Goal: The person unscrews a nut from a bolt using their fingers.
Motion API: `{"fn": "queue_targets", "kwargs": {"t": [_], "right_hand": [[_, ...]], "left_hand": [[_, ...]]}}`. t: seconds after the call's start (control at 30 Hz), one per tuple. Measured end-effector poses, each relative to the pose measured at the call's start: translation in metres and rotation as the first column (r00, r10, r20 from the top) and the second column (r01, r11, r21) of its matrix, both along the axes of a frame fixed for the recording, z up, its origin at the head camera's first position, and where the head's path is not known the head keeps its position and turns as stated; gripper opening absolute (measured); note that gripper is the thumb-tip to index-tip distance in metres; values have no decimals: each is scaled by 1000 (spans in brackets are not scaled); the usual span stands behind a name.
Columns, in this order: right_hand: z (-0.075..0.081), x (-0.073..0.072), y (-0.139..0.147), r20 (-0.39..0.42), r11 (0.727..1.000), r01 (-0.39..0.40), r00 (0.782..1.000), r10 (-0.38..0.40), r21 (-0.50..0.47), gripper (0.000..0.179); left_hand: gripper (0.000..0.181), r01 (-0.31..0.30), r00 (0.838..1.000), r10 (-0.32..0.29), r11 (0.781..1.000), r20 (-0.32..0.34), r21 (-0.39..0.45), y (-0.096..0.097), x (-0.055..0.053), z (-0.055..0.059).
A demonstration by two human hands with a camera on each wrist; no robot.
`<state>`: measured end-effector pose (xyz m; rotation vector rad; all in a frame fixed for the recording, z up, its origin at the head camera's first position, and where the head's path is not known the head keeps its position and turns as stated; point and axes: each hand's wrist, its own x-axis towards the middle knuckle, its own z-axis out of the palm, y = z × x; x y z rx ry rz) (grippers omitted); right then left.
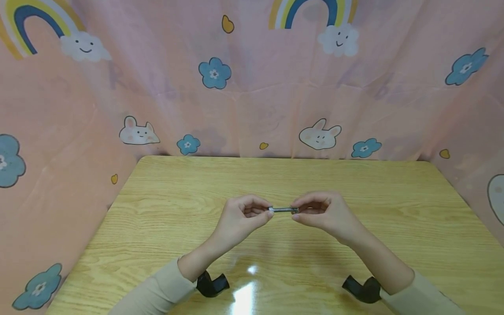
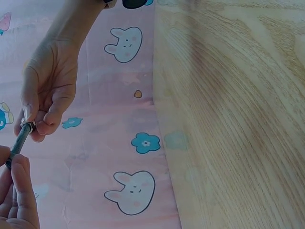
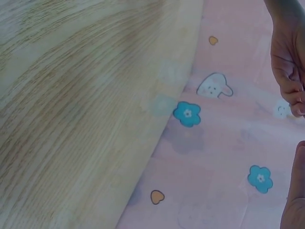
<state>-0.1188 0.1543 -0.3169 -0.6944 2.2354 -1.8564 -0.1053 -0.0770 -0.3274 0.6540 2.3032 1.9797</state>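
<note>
A metal bolt [image 1: 282, 210] with a threaded shank is held level above the table between both hands. My left hand [image 1: 242, 218] pinches its left end between thumb and fingertips. At its right end, the thumb and fingers of my right hand [image 1: 328, 216] pinch a small metal nut [image 1: 295, 211]. In the left wrist view, the bolt's threads [image 2: 19, 142] show between the right hand [image 2: 52, 81] above and the left hand [image 2: 19, 200] below. Only parts of the left hand [image 3: 290, 62] and right hand [image 3: 295, 191] appear in the right wrist view; the bolt is out of frame there.
Beneath the hands lies a wood-grain table [image 1: 177, 183] with rounded far corners. A pink curtain [image 1: 252, 109] printed with rainbows, flowers and rabbits hangs behind and along the sides. Black wrist mounts [image 1: 212, 284] stick out by both sleeves.
</note>
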Motion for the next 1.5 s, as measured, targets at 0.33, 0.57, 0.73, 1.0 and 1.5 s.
{"fn": "queue_targets", "kwargs": {"t": [0.33,0.57,0.73,1.0,1.5], "right_hand": [[5,-1,-4,132,999,-43,991,39,31,32],[5,-2,-4,168,998,-55,984,50,26,28],[3,-2,-3,128,998,-55,990,55,0,25],[1,0,-2,66,999,-35,997,37,-28,15],[-2,-1,-2,64,996,-64,996,69,-65,31]], "left_hand": [[16,-17,1000,17,1000,20,2,0,0,0],[16,-20,1000,20,1000,16,1,0,0,1],[15,-17,1000,17,1000,14,4,0,0,1],[15,-15,1000,14,1000,11,2,0,1,1],[15,-18,1000,18,1000,16,2,1,0,1]]}}
